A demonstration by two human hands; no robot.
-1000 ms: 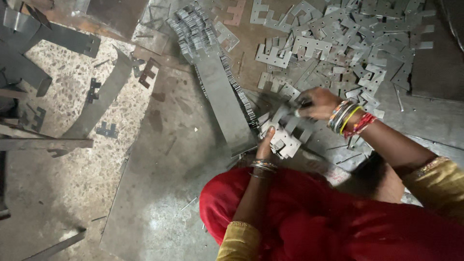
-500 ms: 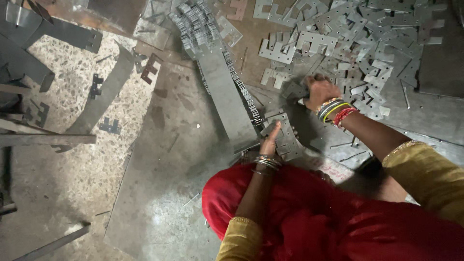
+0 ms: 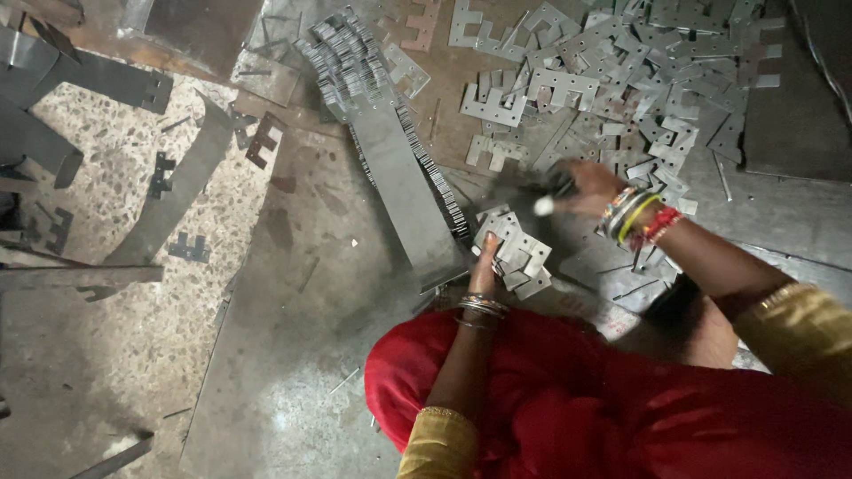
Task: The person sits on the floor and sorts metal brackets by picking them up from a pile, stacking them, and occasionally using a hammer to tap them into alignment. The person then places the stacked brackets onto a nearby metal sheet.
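Observation:
My left hand [image 3: 484, 266] is shut on a small bundle of flat grey E-shaped metal plates [image 3: 524, 253], held just above the floor in front of my red garment. My right hand [image 3: 586, 186], with bangles at the wrist, hovers a little up and right of that bundle. It is motion-blurred, and its fingers are closed on a dark metal plate [image 3: 552, 197] with a bright edge. Behind it, a loose heap of the same plates [image 3: 603, 80] covers the floor.
A long packed row of stacked plates [image 3: 399, 168] runs diagonally left of my hands. Long metal strips [image 3: 177, 195] and small offcuts lie on the speckled floor at the left. A dark metal sheet [image 3: 790, 115] lies at the right.
My right hand has lifted from the loose heap and swung left toward the bundle, carrying a piece. My left hand has stayed on the bundle.

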